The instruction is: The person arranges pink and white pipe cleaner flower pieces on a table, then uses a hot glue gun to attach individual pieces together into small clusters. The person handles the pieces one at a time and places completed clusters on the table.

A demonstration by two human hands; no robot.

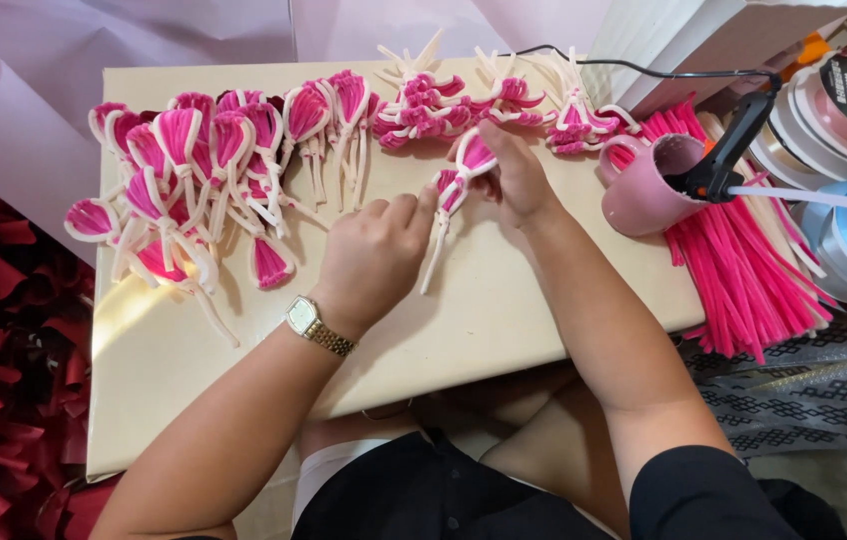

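I see the petal (462, 172), a pink fan edged with a white stem, sitting near the middle of the tabletop (504, 300), just below the far row of finished pieces. My right hand (514, 175) is closed on its pink head, thumb and fingers pinching it from above. My left hand (374, 255) has its fingers curled, the forefinger and thumb pressed against the white stem just below the head; it grips the stem rather than lying flat. The stem's loose end trails down toward me across the tabletop.

I judge the step in hand to be shaping or tightening this one piece where head meets stem. The next move would call for a steady pinch with the right hand while the left works the stem, without crushing the fan.

To the left lies a pile (184, 170) of the same pink and white pieces, overlapping. Along the far edge sits a row of bundles (484, 105) with white ends sticking up. To the right a pink mug (644, 185) stands on its side of the tabletop, a glue gun (734, 145) resting in it, beside a heap of pink stems (744, 270). Ribbon spools (844, 120) crowd the right edge
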